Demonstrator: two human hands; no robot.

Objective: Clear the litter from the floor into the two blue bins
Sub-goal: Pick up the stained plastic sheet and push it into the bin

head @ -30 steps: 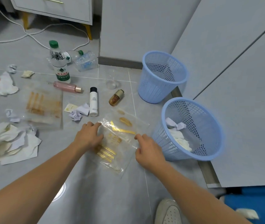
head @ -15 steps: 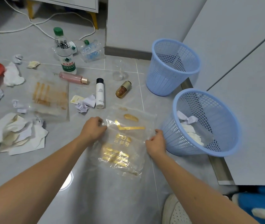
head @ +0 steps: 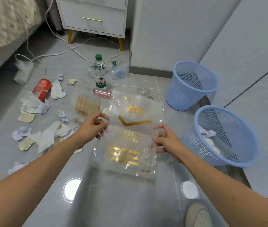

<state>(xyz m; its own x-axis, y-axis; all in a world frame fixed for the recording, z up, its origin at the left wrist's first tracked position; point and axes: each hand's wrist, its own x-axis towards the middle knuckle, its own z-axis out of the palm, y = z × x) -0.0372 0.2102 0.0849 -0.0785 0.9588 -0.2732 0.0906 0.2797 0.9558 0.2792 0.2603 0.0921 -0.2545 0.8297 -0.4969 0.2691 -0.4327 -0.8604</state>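
Left hand (head: pixel 95 126) and right hand (head: pixel 166 141) pinch the side edges of a clear plastic bag (head: pixel 130 138), lifted left of the near blue bin (head: pixel 247 161); best crumpled small before dropping in

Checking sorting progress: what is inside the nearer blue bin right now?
The nearer blue bin holds crumpled white paper against its left wall. The bottom is partly hidden by the rim and mesh, so anything beneath the paper cannot be seen. The farther blue bin looks empty.

Two bins (head: pixel 191 86) (head: pixel 224 136) stood right of the plastic bag (head: pixel 130 141); crumpled paper (head: pixel 48 136) lay left; water bottle (head: pixel 100 72) behind, on the floor (head: pixel 121 202).
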